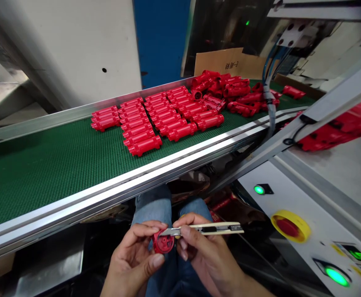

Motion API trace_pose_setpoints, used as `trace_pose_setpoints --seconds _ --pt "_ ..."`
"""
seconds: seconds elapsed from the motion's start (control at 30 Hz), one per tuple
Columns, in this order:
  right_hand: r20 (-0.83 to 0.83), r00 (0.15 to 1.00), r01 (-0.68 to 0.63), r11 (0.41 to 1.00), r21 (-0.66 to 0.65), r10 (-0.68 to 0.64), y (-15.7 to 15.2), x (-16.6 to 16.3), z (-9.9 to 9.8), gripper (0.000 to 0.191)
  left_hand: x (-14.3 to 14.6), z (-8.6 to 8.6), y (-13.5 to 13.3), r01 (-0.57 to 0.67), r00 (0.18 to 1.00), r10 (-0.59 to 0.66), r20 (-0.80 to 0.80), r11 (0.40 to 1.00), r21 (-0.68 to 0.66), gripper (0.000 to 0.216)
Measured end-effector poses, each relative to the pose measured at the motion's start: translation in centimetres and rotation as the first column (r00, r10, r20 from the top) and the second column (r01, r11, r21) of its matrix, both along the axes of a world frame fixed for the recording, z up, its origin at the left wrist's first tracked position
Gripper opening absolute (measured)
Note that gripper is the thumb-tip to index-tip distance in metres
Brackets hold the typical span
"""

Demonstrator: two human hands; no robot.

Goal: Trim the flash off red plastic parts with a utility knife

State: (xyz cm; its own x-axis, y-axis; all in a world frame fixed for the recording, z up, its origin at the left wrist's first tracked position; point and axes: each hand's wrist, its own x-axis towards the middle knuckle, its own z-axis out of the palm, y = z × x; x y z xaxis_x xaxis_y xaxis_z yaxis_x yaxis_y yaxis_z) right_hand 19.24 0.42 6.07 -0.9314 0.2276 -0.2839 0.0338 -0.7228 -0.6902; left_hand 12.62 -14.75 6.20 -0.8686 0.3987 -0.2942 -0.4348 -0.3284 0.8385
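Observation:
Low in the head view, above my lap, my left hand [137, 252] grips a red plastic part [164, 243] with its round end turned up toward me. In my right hand [203, 247] is a box cutter [217, 228], pinched between thumb and fingers. Its bare blade lies across the upper rim of the red part's round end. Fingers hide the rest of the part's body. Beyond my hands, rows of red ribbed tubular parts [145, 145] lie side by side on the green conveyor belt [75, 165].
A loose heap of red parts [230, 90] sits at the belt's far end, before a cardboard sheet [230, 62]. The belt's metal rail [106, 190] runs between it and my knees. At right is a control panel with a red-and-yellow emergency stop button [290, 226] and green lights.

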Motion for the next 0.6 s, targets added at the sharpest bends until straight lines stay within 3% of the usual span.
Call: trace_pose_setpoints --seconds 0.13,0.33,0.6 --pt "-0.016 0.999 -0.035 0.999 -0.019 0.034 0.12 0.07 -0.24 0.032 0.00 0.05 -0.04 0.002 1.000 -0.002 0.014 1.000 -0.009 0.034" --pt "-0.128 0.992 0.047 0.965 0.258 -0.014 0.70 0.03 -0.10 0.027 0.05 -0.11 0.13 -0.027 0.999 0.028 0.042 0.999 -0.036 0.036" --pt "-0.012 0.999 0.036 0.997 0.064 -0.036 0.24 -0.13 0.06 0.037 0.13 0.16 0.38 -0.054 0.998 0.055 0.030 0.998 -0.036 0.036"
